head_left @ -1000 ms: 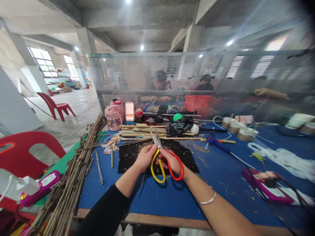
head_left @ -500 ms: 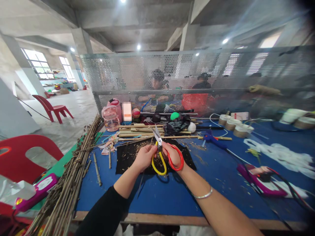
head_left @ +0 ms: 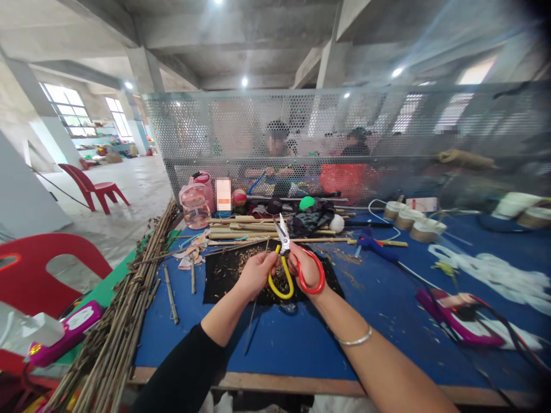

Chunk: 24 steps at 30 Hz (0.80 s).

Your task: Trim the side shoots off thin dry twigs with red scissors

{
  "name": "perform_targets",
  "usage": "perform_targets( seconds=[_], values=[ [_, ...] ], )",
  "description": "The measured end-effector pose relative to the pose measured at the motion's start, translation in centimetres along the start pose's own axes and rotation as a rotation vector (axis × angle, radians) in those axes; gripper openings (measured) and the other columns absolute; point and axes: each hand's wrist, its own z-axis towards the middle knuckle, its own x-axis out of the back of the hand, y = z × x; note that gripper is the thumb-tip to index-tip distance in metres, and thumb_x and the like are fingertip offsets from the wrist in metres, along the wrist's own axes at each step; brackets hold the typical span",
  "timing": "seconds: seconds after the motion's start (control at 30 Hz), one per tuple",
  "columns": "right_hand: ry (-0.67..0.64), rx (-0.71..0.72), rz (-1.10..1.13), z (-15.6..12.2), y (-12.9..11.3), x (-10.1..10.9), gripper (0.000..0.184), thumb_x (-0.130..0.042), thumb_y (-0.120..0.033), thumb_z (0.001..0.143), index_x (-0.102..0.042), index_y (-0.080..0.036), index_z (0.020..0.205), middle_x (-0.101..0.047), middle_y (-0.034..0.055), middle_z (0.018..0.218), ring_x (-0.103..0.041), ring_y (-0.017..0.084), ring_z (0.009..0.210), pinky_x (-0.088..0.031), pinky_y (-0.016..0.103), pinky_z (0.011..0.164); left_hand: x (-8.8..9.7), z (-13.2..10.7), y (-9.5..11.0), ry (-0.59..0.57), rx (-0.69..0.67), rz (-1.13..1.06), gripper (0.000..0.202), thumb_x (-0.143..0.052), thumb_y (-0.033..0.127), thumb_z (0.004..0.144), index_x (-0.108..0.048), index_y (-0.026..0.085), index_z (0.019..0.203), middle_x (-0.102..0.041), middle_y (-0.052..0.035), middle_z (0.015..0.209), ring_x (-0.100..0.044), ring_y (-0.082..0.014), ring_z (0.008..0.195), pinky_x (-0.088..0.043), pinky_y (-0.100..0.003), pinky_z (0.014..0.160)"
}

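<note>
Gripping looped metal scissors (head_left: 284, 245), right fingers (head_left: 294, 262) curl; left fingers (head_left: 268, 261) pinch a thin stick (head_left: 251, 322).

Small lamps (head_left: 244, 81) overhead and nearly blown-out windows (head_left: 65, 110) at the left give the light. Soft shadows fall on the bench (head_left: 282, 353). Haze and a streak of glare wash the upper right, whose corner goes black. The right edge is smeared and stretched; the scissors (head_left: 284, 243) look fairly sharp.
</note>
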Motion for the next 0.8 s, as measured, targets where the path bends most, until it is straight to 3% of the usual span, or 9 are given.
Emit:
perform_targets(
  seconds=[0.13, 0.63, 0.73, 0.8],
  values=[
    [0.024, -0.028, 0.133, 0.1, -0.4, 0.2, 0.051, -0.051, -0.053, 0.075, -0.032, -0.020, 0.042, -0.026, -0.0073, 0.033, -0.021, 0.006, 0.033, -0.016, 0.024, 0.037, -0.5, -0.1, 0.2, 0.016, 0.018, -0.021, 0.037, -0.054, 0.052, 0.073, -0.047, 0.017, 0.064, -0.040, 0.0071, 0.045, -0.028, -0.0031, 0.032, -0.018, -0.019, 0.034],
    [0.100, -0.052, 0.240, 0.3, -2.2, 0.4, 0.055, -0.057, -0.052, 0.070, -0.028, -0.020, 0.038, -0.022, -0.0077, 0.028, -0.017, 0.004, 0.029, -0.011, 0.023, 0.034, -1.5, -0.4, 0.2, 0.025, -0.027, -0.067, 0.036, -0.052, 0.052, 0.073, -0.049, 0.016, 0.068, -0.045, 0.0068, 0.048, -0.029, -0.0026, 0.030, -0.021, -0.018, 0.031],
    [0.036, -0.052, 0.290, 0.2, -2.2, 0.3, 0.055, -0.055, -0.057, 0.071, -0.029, -0.019, 0.041, -0.023, -0.0078, 0.030, -0.019, 0.004, 0.030, -0.014, 0.021, 0.034, -1.4, -0.4, 0.0, 0.044, -0.048, -0.090, 0.036, -0.053, 0.052, 0.073, -0.049, 0.016, 0.069, -0.044, 0.0070, 0.047, -0.029, -0.0028, 0.030, -0.021, -0.018, 0.031],
    [-0.087, -0.104, 0.320, 0.0, -2.0, 0.4, 0.051, -0.053, -0.062, 0.069, -0.035, -0.020, 0.048, -0.029, -0.0075, 0.034, -0.024, 0.005, 0.031, -0.018, 0.020, 0.034, -1.1, -0.3, -0.3, 0.072, -0.050, -0.108, 0.037, -0.055, 0.053, 0.071, -0.051, 0.016, 0.069, -0.045, 0.0069, 0.047, -0.030, -0.0028, 0.029, -0.020, -0.018, 0.031]
  ],
)
